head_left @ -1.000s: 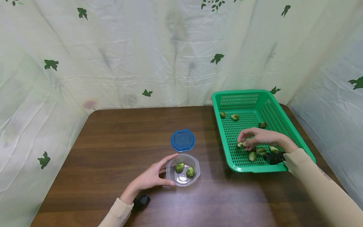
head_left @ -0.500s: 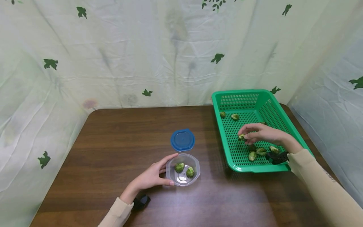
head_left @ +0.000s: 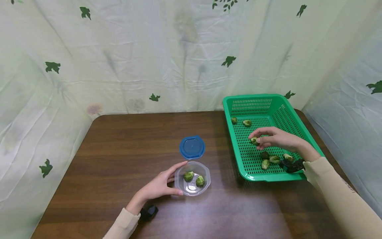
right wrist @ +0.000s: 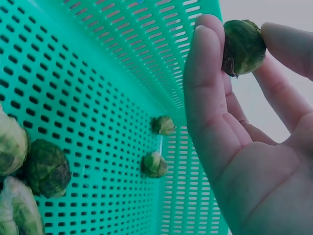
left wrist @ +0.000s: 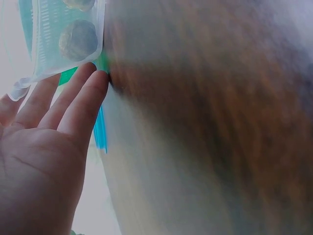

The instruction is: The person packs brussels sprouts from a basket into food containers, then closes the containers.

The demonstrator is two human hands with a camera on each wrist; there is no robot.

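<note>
In the head view, my right hand [head_left: 277, 138] pinches a Brussels sprout [head_left: 254, 141] between thumb and fingertips, above the green basket [head_left: 271, 178]. The right wrist view shows this sprout [right wrist: 243, 48] raised off the basket floor. My left hand [head_left: 158, 186] lies along the left side of a clear plastic container [head_left: 208, 177], thumb and index finger spread at its rim. Straight fingers [left wrist: 83, 100] touch its wall in the left wrist view. Two Brussels sprouts [head_left: 188, 176] sit inside the container.
A blue lid [head_left: 192, 148] lies on the wooden table [head_left: 134, 142] just behind the container. Several more sprouts [head_left: 274, 159] are in the basket, most near its front, two [head_left: 247, 123] at the back left. A patterned curtain [head_left: 134, 66] hangs behind the table.
My right hand has risen a little from the basket floor with the pinched sprout, uncovering a dark sprout beneath. The left hand and the container have stayed put.
</note>
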